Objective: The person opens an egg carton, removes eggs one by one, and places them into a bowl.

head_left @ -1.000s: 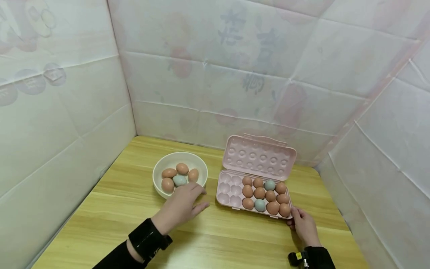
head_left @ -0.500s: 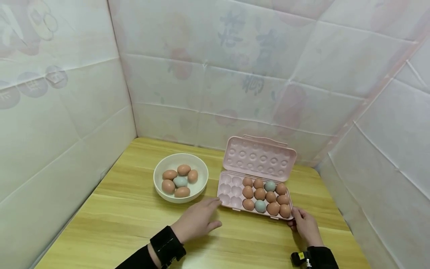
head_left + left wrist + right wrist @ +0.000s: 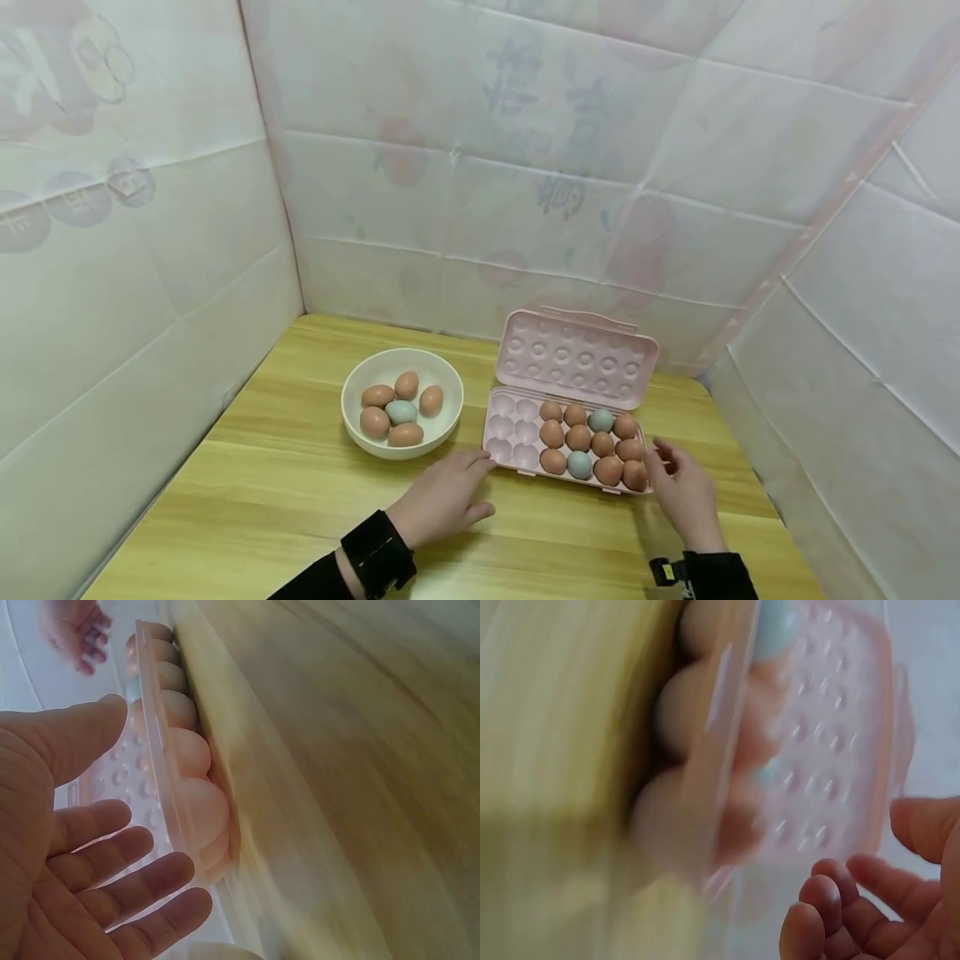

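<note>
A pink egg carton (image 3: 513,430) lies with its lid (image 3: 577,358) raised at the back. Brown eggs (image 3: 578,437) and pale blue-green eggs (image 3: 579,465) fill its right part, while the wells at its left end are bare. My left hand (image 3: 438,500) has its fingertips at the carton's front left corner; its fingers are spread and hold nothing. Loosely bent at the carton's right end, beside the corner egg (image 3: 634,476), is my right hand (image 3: 686,498). In the right wrist view a gap shows between that hand's fingers (image 3: 823,904) and the carton.
A cream bowl (image 3: 442,427) stands left of the carton, holding several brown eggs (image 3: 375,422) and one pale blue-green egg (image 3: 402,412). Printed fabric walls (image 3: 450,200) enclose the wooden table (image 3: 247,483) at the back and on both sides.
My left hand has moved right from the bowl's front to the carton's front left corner. My right hand has let go of the carton's front right corner and risen slightly.
</note>
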Demonstrator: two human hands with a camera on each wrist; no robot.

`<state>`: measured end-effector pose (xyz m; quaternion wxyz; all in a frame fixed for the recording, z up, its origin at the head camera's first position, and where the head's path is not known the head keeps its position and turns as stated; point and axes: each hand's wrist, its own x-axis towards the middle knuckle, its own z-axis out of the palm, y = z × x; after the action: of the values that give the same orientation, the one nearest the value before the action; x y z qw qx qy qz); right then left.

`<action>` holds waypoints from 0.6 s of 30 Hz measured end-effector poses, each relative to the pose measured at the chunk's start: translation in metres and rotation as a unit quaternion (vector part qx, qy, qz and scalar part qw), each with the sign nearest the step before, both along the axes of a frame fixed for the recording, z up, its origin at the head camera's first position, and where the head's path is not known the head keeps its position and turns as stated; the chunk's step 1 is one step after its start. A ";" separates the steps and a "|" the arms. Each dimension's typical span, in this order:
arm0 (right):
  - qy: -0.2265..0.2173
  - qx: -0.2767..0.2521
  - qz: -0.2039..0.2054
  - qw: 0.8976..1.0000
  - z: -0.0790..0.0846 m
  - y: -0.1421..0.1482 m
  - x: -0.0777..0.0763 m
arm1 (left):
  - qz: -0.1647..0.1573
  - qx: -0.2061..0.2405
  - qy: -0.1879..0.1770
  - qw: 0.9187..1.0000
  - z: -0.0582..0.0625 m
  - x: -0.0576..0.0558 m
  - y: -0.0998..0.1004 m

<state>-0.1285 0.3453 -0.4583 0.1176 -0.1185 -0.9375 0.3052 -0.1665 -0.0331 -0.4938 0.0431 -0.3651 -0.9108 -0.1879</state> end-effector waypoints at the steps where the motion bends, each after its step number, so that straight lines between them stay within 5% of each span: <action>1: 0.019 0.012 0.016 1.000 0.002 -0.009 -0.001 | 0.000 0.001 0.000 1.000 0.000 0.000 -0.001; 5: 0.087 0.046 0.111 0.989 0.002 -0.040 -0.009 | 0.001 0.006 -0.004 1.000 0.000 0.001 -0.004; 10: 0.161 0.117 0.209 0.957 -0.010 -0.063 -0.023 | 0.009 0.019 -0.014 1.000 0.000 0.002 -0.008; 12: 0.170 0.150 0.218 0.949 -0.016 -0.068 -0.027 | 0.012 0.022 -0.018 1.000 0.000 0.003 -0.010; 18: 0.136 0.186 0.205 0.951 -0.030 -0.076 -0.033 | 0.016 0.019 -0.027 0.999 -0.001 0.006 -0.013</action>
<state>-0.1614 0.2694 -0.4884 0.1989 0.1430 -0.9569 0.1558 -0.1609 -0.0461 -0.4953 0.0285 -0.3446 -0.9134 -0.2147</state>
